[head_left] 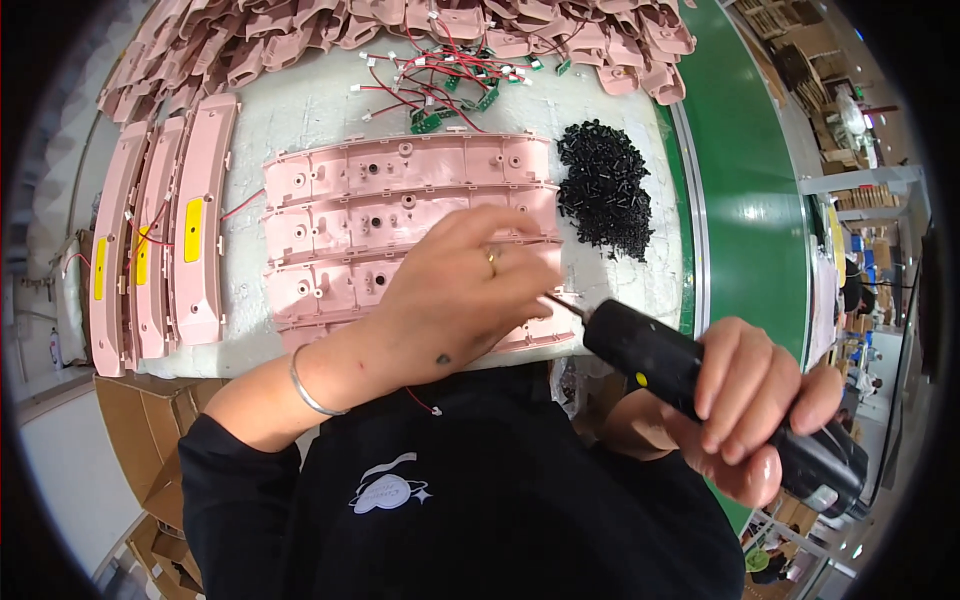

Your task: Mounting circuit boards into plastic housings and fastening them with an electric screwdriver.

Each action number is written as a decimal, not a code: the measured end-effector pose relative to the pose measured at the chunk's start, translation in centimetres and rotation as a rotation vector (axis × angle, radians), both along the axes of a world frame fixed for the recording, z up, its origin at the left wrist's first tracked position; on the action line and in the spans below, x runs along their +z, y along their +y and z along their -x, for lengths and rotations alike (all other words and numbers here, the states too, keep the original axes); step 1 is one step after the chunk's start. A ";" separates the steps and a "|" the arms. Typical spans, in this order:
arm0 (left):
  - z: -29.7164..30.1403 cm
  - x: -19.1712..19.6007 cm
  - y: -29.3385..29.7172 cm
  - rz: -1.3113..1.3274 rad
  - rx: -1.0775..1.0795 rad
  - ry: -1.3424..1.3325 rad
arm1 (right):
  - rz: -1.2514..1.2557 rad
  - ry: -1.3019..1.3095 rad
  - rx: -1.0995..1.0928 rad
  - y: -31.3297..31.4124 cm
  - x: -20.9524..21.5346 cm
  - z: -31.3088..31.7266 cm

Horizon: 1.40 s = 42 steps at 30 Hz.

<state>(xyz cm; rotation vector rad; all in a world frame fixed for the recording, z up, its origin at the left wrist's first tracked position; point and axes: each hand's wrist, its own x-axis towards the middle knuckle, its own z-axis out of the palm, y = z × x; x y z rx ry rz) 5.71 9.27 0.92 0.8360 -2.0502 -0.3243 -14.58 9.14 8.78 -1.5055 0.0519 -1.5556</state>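
Curved pink panels [335, 225], inner side up, lie in rows at the near edge of the table [300, 105]; a black electric screwdriver [645, 350] is tilted by its near right corner.

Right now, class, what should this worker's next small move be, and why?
Probably hold the black driver steady and line its bit up using the left hand: the right hand grips the driver, and the bit lies close to the left fingers, by the pink panels. What those fingers hold, if anything, is hidden.
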 end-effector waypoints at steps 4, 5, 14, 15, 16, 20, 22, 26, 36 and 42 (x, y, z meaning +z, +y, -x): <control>-2.6 1.2 -4.5 -0.052 0.168 -0.157 | -0.068 0.036 -0.107 -0.4 -1.0 0.8; -4.4 0.8 -6.2 -0.062 0.193 -0.299 | -0.088 0.008 -0.121 -0.5 -1.4 0.8; -9.9 0.9 -13.4 -0.120 0.145 -0.767 | -0.113 0.043 -0.137 -0.3 -0.9 1.6; -9.9 1.6 -12.9 -0.286 0.197 -0.524 | -0.126 0.050 -0.161 -0.4 -1.0 1.9; -9.9 2.2 -12.6 -0.447 0.247 -0.277 | -0.115 0.057 -0.166 -0.6 -1.1 2.0; -12.1 0.7 -11.9 -0.655 0.243 0.110 | -0.127 0.034 -0.165 -0.8 -1.3 1.5; -12.3 0.3 -11.9 -0.683 0.287 0.151 | -0.139 -0.003 -0.167 -1.0 -1.7 1.5; -12.0 0.5 -11.6 -0.191 0.424 -0.222 | -0.168 -0.039 -0.159 -1.1 -1.8 0.7; -9.6 0.3 -13.9 -0.348 0.329 -0.162 | -0.158 -0.002 -0.210 -0.7 -1.8 0.9; -9.9 0.0 -13.3 -0.576 0.343 0.081 | -0.172 -0.027 -0.208 -0.8 -1.9 1.0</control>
